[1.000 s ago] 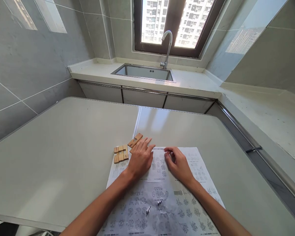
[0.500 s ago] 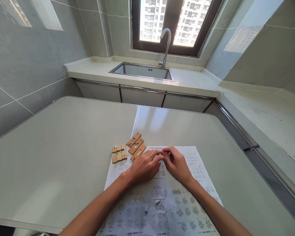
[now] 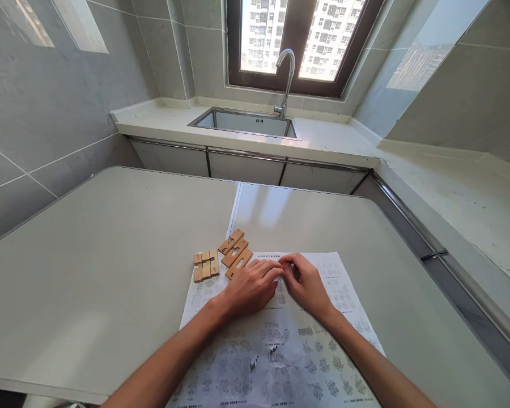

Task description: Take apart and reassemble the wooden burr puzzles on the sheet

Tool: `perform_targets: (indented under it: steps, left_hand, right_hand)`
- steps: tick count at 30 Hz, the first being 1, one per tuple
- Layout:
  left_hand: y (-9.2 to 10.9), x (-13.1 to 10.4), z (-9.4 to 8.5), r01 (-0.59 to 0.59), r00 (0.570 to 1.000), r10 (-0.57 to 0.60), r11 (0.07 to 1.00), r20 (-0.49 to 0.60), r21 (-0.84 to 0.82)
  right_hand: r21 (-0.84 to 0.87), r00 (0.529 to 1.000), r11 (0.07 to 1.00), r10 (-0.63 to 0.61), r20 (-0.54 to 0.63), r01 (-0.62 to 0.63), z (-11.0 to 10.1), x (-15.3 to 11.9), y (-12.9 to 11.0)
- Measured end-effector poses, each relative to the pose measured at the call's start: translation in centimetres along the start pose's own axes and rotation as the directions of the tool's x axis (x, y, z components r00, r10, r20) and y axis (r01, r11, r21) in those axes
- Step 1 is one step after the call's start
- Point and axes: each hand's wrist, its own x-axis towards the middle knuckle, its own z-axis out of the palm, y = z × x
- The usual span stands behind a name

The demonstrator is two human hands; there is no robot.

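Note:
My left hand (image 3: 255,283) and my right hand (image 3: 305,283) meet at the fingertips above the upper part of a printed paper sheet (image 3: 272,328). Both have curled fingers pressed together; whatever may be between them is hidden. Just beyond my left hand lie flat wooden pieces (image 3: 237,255) with slots and dark numbers, slanted side by side. Left of these, notched wooden pieces (image 3: 206,266) sit close together in a block, partly over the sheet's upper left corner. Small drawings in rows cover the paper, which has two small torn spots low in its middle.
A pale table (image 3: 110,272) with a seam (image 3: 234,209) carries the sheet. Beyond its far edge runs a counter (image 3: 153,122) with a sink (image 3: 246,122) and a faucet (image 3: 285,79) beneath a window. Another counter (image 3: 459,192) stands along the right side.

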Motion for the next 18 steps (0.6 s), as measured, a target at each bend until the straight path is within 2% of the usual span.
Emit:
perform_targets:
  steps: [18]
  left_hand:
    - [-0.04, 0.0, 0.04, -0.001, 1.0, 0.001, 1.0, 0.001, 0.012]
  right_hand:
    - [0.001, 1.0, 1.0, -0.002, -0.008, 0.002, 0.06, -0.03, -0.11]
